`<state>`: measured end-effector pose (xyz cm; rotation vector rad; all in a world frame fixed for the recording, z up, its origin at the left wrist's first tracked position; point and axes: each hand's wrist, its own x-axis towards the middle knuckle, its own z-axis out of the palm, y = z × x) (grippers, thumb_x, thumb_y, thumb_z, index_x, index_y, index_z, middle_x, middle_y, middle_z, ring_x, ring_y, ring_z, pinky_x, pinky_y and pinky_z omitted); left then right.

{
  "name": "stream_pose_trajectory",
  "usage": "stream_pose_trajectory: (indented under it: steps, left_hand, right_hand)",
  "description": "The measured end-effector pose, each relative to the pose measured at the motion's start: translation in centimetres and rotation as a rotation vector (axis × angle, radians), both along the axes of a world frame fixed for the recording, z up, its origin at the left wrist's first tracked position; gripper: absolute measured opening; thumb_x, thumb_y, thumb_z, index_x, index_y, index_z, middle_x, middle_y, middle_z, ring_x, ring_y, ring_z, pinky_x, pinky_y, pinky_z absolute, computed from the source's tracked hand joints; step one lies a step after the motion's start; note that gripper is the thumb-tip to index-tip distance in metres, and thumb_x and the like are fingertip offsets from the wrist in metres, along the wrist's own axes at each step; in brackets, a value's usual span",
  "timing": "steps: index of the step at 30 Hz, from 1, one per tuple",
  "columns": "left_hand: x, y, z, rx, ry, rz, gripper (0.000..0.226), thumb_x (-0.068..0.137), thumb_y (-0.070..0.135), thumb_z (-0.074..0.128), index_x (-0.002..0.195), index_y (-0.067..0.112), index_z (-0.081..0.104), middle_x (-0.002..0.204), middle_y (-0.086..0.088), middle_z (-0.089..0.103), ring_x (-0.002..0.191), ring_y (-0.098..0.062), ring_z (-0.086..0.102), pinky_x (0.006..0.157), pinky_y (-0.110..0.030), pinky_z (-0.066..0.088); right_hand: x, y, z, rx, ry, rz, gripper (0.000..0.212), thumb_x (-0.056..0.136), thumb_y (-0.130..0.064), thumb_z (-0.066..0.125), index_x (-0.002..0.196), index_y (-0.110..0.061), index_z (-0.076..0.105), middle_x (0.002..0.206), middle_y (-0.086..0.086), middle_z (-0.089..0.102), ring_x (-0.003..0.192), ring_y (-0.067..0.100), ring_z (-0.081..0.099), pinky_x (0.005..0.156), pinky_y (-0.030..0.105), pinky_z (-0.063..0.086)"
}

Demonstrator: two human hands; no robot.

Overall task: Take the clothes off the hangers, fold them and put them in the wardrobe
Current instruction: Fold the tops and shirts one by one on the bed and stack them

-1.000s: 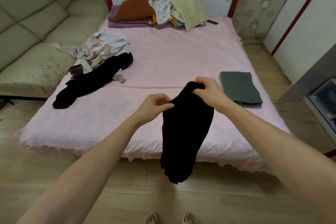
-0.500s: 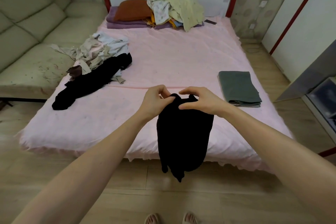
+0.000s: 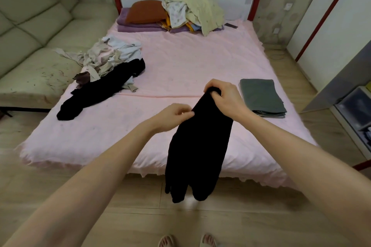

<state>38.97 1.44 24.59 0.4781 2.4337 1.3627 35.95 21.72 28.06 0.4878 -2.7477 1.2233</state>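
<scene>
A black garment hangs in the air over the foot of the pink bed. My right hand grips its top edge, fingers curled round the cloth. My left hand pinches the garment's left edge a little lower. The cloth drops down past the bed's edge toward the floor. A folded grey garment lies on the bed's right side. A heap of beige, pale blue and black clothes lies on the bed's left side.
Pillows and more clothes are piled at the headboard. A pale green sofa runs along the left. White wardrobe doors stand at the right, with an open compartment low down. My feet show at the bottom.
My hands, close together on the garment's top half a second ago, have moved apart: the right rose to the right, the left dropped lower on the cloth's edge.
</scene>
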Motion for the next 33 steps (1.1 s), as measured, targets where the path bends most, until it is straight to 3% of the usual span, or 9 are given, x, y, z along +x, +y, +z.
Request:
stream_pose_trajectory:
  steps: [7,10,12,17,22,24,27,30,33]
  left_hand:
    - [1.6,0.2,-5.8,-0.209,-0.163,-0.176,0.03,0.096,0.013,0.057,0.126,0.011,0.057,0.11,0.0,0.065,0.088,-0.004,0.062,0.076,-0.018,0.046]
    - [1.4,0.0,-6.8,-0.219,-0.128,-0.02,0.012,0.091,0.015,0.065,0.09,0.008,0.055,0.083,-0.005,0.061,0.07,-0.017,0.055,0.066,-0.029,0.044]
    - [0.9,-0.8,-5.9,-0.176,-0.056,0.194,0.033,0.088,0.017,0.07,0.07,0.015,0.041,0.064,-0.001,0.049,0.057,-0.015,0.042,0.054,-0.028,0.032]
    - [-0.1,-3.4,-2.6,-0.203,0.167,0.352,0.052,0.084,0.034,0.072,0.06,0.017,0.03,0.056,0.002,0.031,0.053,-0.014,0.029,0.053,-0.03,0.021]
    - [0.0,-3.4,-0.4,-0.093,0.185,0.289,0.049,0.088,0.033,0.068,0.059,0.01,0.036,0.06,0.001,0.037,0.057,-0.009,0.036,0.06,-0.028,0.028]
    - [0.0,-2.7,0.1,0.017,0.09,0.299,0.034,0.088,0.025,0.069,0.066,0.004,0.055,0.084,0.008,0.064,0.074,0.002,0.056,0.076,-0.022,0.04]
    - [0.0,-0.8,0.9,0.15,0.059,0.319,0.041,0.088,0.016,0.068,0.058,0.009,0.04,0.116,0.011,0.066,0.106,0.005,0.06,0.087,-0.018,0.041]
    - [0.3,1.4,1.6,0.217,0.118,0.357,0.047,0.088,0.014,0.066,0.061,0.019,0.027,0.064,0.01,0.048,0.061,-0.002,0.05,0.059,-0.02,0.033]
    - [0.5,2.0,2.0,0.159,0.171,0.313,0.038,0.086,0.027,0.07,0.071,0.017,0.036,0.06,0.004,0.038,0.055,-0.007,0.034,0.053,-0.021,0.03]
  right_hand:
    - [0.0,-0.8,0.1,-0.062,-0.02,-0.114,0.024,0.08,0.002,0.039,0.081,-0.01,0.06,0.078,0.007,0.063,0.067,0.014,0.049,0.061,0.026,0.038]
    - [0.5,-0.8,-0.6,-0.035,-0.066,-0.148,0.024,0.08,0.003,0.037,0.083,-0.008,0.058,0.075,0.004,0.059,0.066,0.013,0.046,0.061,0.031,0.037]
    - [0.8,-0.4,-1.0,-0.003,-0.105,-0.164,0.023,0.084,0.001,0.036,0.088,-0.007,0.058,0.077,0.001,0.057,0.069,0.014,0.047,0.061,0.03,0.038]
    - [1.2,1.6,-1.7,0.134,-0.215,-0.1,0.013,0.091,-0.024,0.052,0.092,-0.012,0.054,0.082,-0.002,0.058,0.072,0.015,0.051,0.062,0.029,0.039]
    - [0.4,3.3,-1.7,0.144,-0.113,-0.014,0.012,0.094,-0.021,0.055,0.09,-0.015,0.064,0.09,-0.001,0.065,0.088,0.02,0.058,0.081,0.039,0.048]
    - [0.1,3.3,-1.5,0.118,-0.11,-0.056,0.012,0.093,-0.019,0.056,0.092,-0.018,0.068,0.096,-0.001,0.067,0.094,0.018,0.059,0.086,0.037,0.047]
    - [0.6,1.7,-0.6,-0.016,-0.128,-0.036,0.017,0.088,-0.011,0.059,0.087,-0.021,0.072,0.09,-0.007,0.07,0.091,0.01,0.063,0.084,0.024,0.048]
    - [1.3,-0.4,0.5,-0.117,-0.155,0.029,0.018,0.083,-0.006,0.062,0.082,-0.02,0.074,0.084,-0.009,0.072,0.084,0.001,0.065,0.078,0.012,0.048]
    - [1.4,-1.1,1.0,-0.191,-0.154,0.006,0.008,0.079,-0.008,0.068,0.08,-0.015,0.072,0.08,-0.006,0.071,0.079,0.002,0.065,0.072,0.013,0.051]
